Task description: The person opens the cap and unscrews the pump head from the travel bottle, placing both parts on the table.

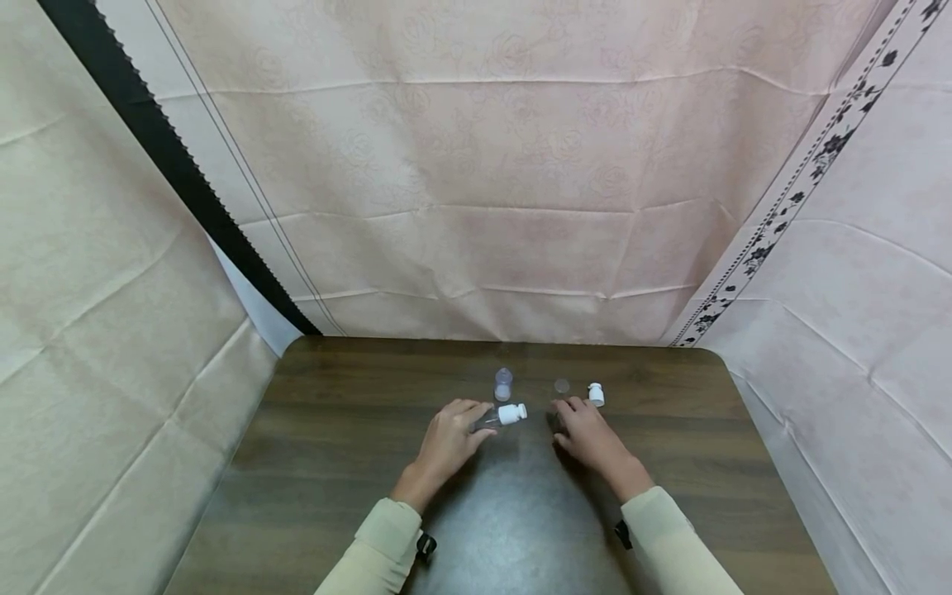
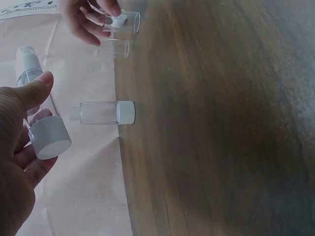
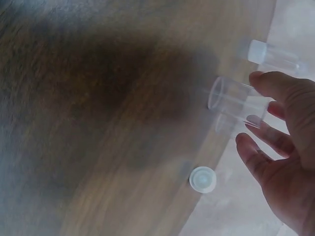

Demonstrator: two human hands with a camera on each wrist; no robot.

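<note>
My left hand [image 1: 454,434] grips a clear bottle with a white pump top and white base [image 2: 50,138], tilted, thumb across its side. My right hand [image 1: 591,434] is around a short clear cap [image 3: 231,96], thumb at one side and fingertips at the other, near its upper end. The cap stands with its rim at the tabletop. A second clear cap [image 1: 561,386] stands just beyond that hand. Another clear bottle [image 2: 98,113] stands upright on its white base, past the left hand.
A small white pump piece [image 1: 596,394] stands on the brown wooden table [image 1: 506,529], to the right of the caps. Pale cloth [image 1: 461,165] hangs behind the table's far edge, and more cloth [image 1: 97,347] lines the left side.
</note>
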